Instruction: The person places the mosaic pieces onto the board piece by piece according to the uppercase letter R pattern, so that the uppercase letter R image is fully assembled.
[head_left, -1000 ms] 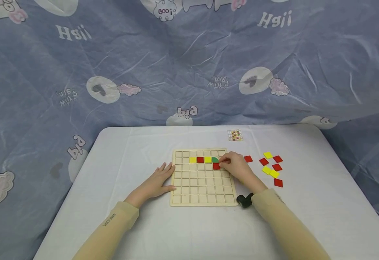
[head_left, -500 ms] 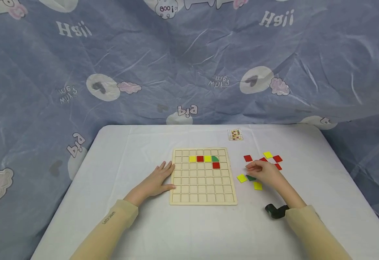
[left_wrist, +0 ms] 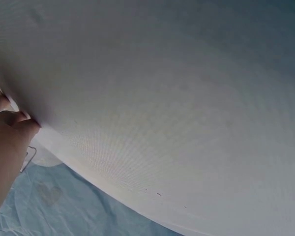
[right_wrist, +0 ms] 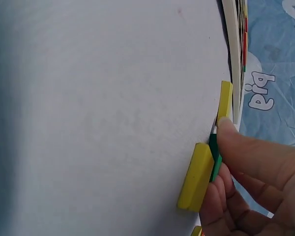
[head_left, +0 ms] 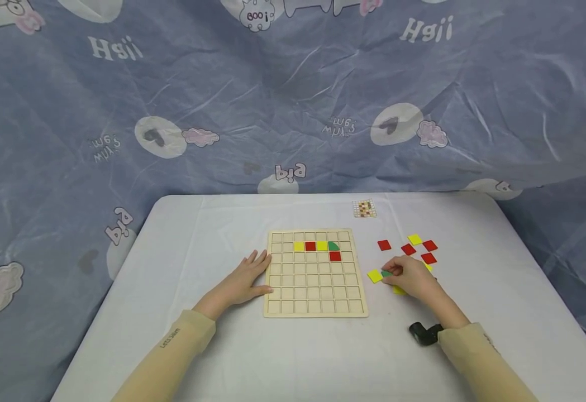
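Observation:
A square wooden grid board (head_left: 313, 293) lies on the white table, a row of yellow, red and green tiles set near its far edge and one red tile (head_left: 335, 256) below the green one. My left hand (head_left: 239, 282) rests with spread fingers against the board's left edge. To the right of the board, my right hand (head_left: 413, 277) pinches a green tile (right_wrist: 215, 169) between thumb and fingers, low over the table. One yellow tile (head_left: 375, 276) lies just left of it; another yellow tile (right_wrist: 195, 179) sits close under the hand, partly hidden in the head view.
Several loose red and yellow tiles lie beyond my right hand, among them a red tile (head_left: 384, 245) and a yellow tile (head_left: 415, 239). A small card (head_left: 364, 208) with a coloured grid lies behind the board. A black device (head_left: 424, 334) sits at my right wrist.
My right hand has left the red tile on the board and moved right to the loose tiles. Its fingers have come down onto a green tile. The left hand stays put.

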Motion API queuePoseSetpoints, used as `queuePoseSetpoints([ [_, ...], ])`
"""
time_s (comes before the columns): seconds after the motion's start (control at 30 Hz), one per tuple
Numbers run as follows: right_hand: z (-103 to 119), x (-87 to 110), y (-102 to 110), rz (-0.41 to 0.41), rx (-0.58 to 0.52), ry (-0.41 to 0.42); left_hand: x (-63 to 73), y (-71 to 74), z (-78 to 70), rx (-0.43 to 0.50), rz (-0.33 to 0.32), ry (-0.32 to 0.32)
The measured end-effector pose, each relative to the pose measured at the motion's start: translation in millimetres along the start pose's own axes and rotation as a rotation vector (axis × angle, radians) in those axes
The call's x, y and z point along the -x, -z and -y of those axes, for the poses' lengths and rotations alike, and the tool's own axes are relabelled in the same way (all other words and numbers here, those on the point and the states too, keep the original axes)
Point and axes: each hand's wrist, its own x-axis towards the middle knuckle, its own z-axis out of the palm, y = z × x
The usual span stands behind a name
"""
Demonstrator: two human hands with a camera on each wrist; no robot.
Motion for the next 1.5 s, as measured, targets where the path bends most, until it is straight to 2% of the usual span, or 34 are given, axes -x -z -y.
queuePoseSetpoints([
  [0.23, 4.5, 0.8, 2.9, 0.030, 0.013, -0.032, -1.1, 0.0, 0.1, -0.002, -0.010, -0.006],
  [0.37, 11.0, 1.2, 3.0, 0.001, -0.011, -0.010, -1.3, 0.3, 0.0, -0.005, -0.008, -0.014],
  [0.57, 33.0, -5.2, -5.2, -0.074, -0.151, 0.078, -1.1, -1.5, 1.3, -0.001, -0.009, -0.011],
  [0.7, 50.6, -9.7, -18.4, -0.068, -0.245, 0.111, -0.5, -2.3, 1.5, -0.010, -0.001, -0.006],
  [0.8, 60.8, -13.0, -28.7, -0.054, -0.275, 0.098, -0.4, -2.1, 0.9, -0.016, 0.005, 0.003],
  [1.13, 74.1, -20.2, -47.9, -0.051, -0.219, 0.052, -1.1, 0.2, -1.9, -0.004, 0.000, 0.001],
  [1.5, 83.2, -21.2, -53.3, -0.104, -0.143, 0.148, -1.8, -0.2, -0.7, 0.010, 0.004, 0.007],
])
